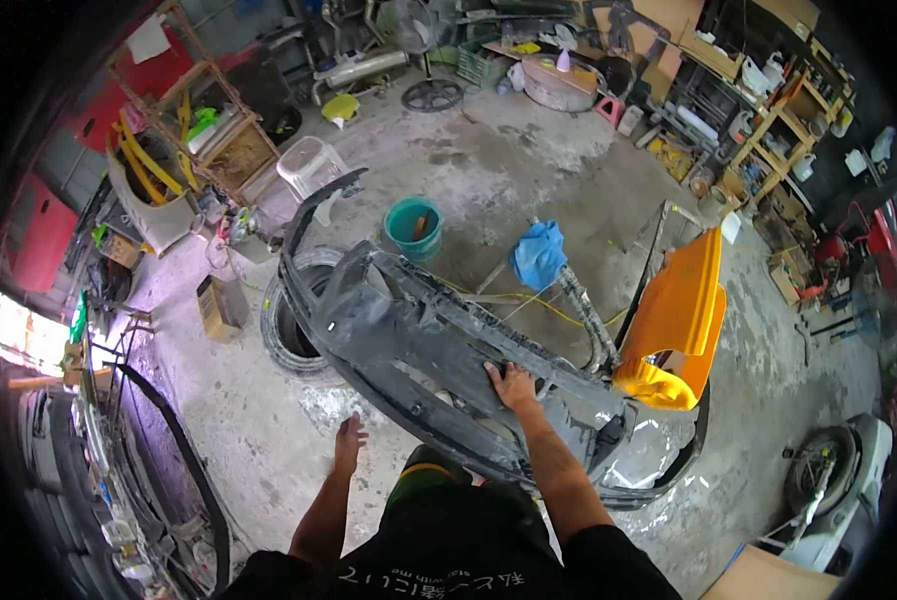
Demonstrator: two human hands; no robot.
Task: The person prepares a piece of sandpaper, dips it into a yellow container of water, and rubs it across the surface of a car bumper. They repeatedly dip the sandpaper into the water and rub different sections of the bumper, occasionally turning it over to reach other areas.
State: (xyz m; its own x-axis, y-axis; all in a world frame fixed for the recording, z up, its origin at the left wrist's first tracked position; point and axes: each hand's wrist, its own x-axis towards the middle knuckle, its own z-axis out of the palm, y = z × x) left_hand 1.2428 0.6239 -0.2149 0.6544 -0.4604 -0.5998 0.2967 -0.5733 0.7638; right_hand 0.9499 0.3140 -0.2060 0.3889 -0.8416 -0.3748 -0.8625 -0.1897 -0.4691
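A large black car bumper [418, 345], scuffed and dusty, lies across the middle in front of me. My right hand [513, 386] rests on its inner surface with the fingers spread, not closed round anything. To the left of the bumper, my left hand [349, 442] hangs in the air above the floor, fingers apart and nothing in it. The bumper's left part overlaps a stack of tires [286, 345]. An orange body panel [673, 310] stands upright by the bumper's right end, and a blue cloth [538, 254] hangs on a metal stand [588, 310] behind it.
A teal bucket [400, 248] and a white plastic stool [310, 165] stand beyond the bumper. A cardboard box [218, 310] is on the left. More bumpers [58, 480] line the left edge. At lower right is a vehicle part with a wheel [820, 468].
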